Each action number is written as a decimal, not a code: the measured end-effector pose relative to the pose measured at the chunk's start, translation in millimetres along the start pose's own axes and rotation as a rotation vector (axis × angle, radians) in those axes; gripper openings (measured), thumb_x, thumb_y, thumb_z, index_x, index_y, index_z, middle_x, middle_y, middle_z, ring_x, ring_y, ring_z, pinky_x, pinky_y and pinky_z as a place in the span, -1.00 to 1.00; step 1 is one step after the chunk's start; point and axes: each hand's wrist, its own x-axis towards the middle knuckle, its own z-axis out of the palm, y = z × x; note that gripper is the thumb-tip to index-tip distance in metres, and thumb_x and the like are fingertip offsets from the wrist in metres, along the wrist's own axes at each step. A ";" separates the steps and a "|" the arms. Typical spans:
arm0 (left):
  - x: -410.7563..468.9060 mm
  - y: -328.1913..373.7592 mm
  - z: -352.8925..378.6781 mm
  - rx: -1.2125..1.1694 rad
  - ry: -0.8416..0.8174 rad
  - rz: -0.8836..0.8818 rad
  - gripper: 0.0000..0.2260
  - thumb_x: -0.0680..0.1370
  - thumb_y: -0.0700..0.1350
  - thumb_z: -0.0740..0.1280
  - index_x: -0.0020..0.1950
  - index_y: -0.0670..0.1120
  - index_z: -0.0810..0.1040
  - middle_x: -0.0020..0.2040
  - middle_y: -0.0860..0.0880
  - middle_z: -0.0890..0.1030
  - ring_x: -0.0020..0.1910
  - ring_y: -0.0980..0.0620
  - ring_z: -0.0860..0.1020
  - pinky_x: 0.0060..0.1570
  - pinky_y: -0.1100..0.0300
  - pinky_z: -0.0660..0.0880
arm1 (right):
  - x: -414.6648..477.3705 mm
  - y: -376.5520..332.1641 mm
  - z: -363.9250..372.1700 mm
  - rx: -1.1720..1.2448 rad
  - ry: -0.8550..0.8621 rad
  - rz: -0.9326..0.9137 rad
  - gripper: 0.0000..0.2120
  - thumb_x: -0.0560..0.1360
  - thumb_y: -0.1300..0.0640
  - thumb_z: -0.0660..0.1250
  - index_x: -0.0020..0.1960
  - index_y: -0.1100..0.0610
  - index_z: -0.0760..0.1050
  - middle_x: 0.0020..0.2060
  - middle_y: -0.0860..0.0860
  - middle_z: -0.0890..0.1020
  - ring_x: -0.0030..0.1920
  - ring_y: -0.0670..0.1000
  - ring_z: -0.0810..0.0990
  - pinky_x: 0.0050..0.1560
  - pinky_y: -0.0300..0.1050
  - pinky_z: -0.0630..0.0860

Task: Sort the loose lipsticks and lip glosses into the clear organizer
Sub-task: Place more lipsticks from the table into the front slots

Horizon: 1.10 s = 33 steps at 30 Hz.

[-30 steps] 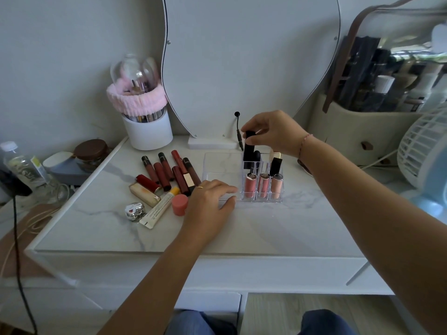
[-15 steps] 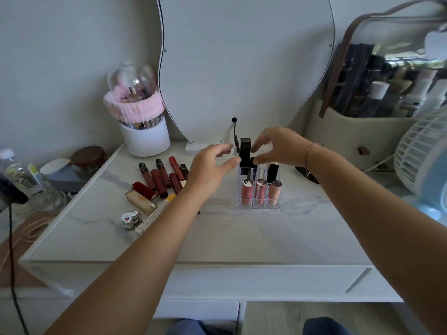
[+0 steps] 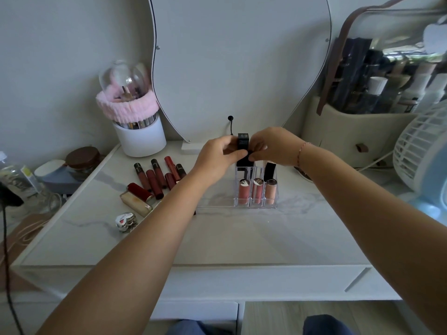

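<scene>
The clear organizer (image 3: 256,206) stands mid-table with three pink lip glosses (image 3: 257,191) in its front row and a black lipstick (image 3: 269,170) behind them. A tall black lipstick (image 3: 243,141) stands upright in a back-left slot. My left hand (image 3: 215,158) and my right hand (image 3: 273,146) both pinch it from either side. Several loose dark red lip glosses (image 3: 154,177) lie left of the organizer, with a red lipstick (image 3: 140,191) and a beige-gold tube (image 3: 135,203). My left forearm hides further items.
A white brush holder (image 3: 140,139) with a pink band stands at the back left under the mirror (image 3: 242,64). A silver heart case (image 3: 125,221) lies near the front left. A beige bag (image 3: 350,131) and a white fan (image 3: 420,151) fill the right side.
My left hand rose from the table beside the organizer and closed on the black lipstick. My right hand stayed on it, dropping from its top to its side.
</scene>
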 end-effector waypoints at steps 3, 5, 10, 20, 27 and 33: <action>0.5 -0.3 0.1 0.062 0.016 0.005 -0.77 0.46 -0.12 0.42 0.11 -0.05 0.59 -0.02 0.02 0.67 -0.05 0.15 0.61 -0.05 0.42 0.45 | -0.8 0.0 1.1 0.019 -0.001 -0.007 -0.83 0.42 0.07 0.37 0.00 0.08 0.58 -0.07 0.02 0.66 -0.05 0.05 0.60 0.06 0.03 0.52; 0.8 0.6 -1.1 0.077 0.008 0.019 -0.78 0.46 -0.13 0.42 0.10 -0.04 0.59 -0.02 0.02 0.67 -0.05 0.15 0.60 -0.08 0.46 0.44 | -1.5 -0.4 3.0 0.028 0.009 -0.008 -0.83 0.43 0.09 0.36 0.00 0.10 0.57 -0.06 0.04 0.66 -0.06 0.05 0.59 0.04 0.00 0.52; -0.1 3.5 -2.5 0.088 -0.018 0.042 -0.77 0.48 -0.16 0.39 0.13 -0.08 0.57 0.00 -0.01 0.67 -0.01 0.09 0.61 0.02 0.30 0.49 | -1.7 -3.7 6.0 -0.007 0.036 -0.010 -0.80 0.45 0.10 0.33 0.05 0.12 0.55 -0.05 0.10 0.64 -0.05 0.11 0.56 0.00 0.00 0.50; 6.3 5.4 -7.0 -0.003 0.116 0.061 -0.70 0.54 -0.12 0.32 0.27 -0.05 0.45 0.07 0.04 0.58 0.03 0.17 0.53 -0.01 0.39 0.40 | -4.8 -3.6 6.5 0.104 0.047 -0.023 -0.79 0.43 0.11 0.36 0.05 0.11 0.59 -0.05 0.04 0.66 -0.05 0.04 0.60 0.07 0.00 0.52; 4.3 1.5 -4.6 0.042 0.113 0.053 -0.76 0.49 -0.13 0.39 0.15 -0.06 0.53 -0.03 0.00 0.63 -0.07 0.10 0.57 -0.09 0.36 0.44 | -4.4 -1.4 -4.1 0.244 0.133 -0.010 -0.82 0.43 0.18 0.36 0.02 0.15 0.58 -0.10 0.04 0.67 -0.14 -0.01 0.61 -0.01 -0.09 0.56; 3.2 6.6 -0.4 0.050 0.124 0.050 -0.74 0.46 -0.15 0.42 0.12 -0.03 0.53 -0.08 0.04 0.63 -0.12 0.14 0.58 -0.15 0.46 0.45 | -6.4 -2.3 -14.6 0.224 0.177 -0.023 -0.82 0.44 0.19 0.34 0.04 0.11 0.58 -0.15 -0.01 0.65 -0.13 -0.01 0.60 -0.01 -0.12 0.53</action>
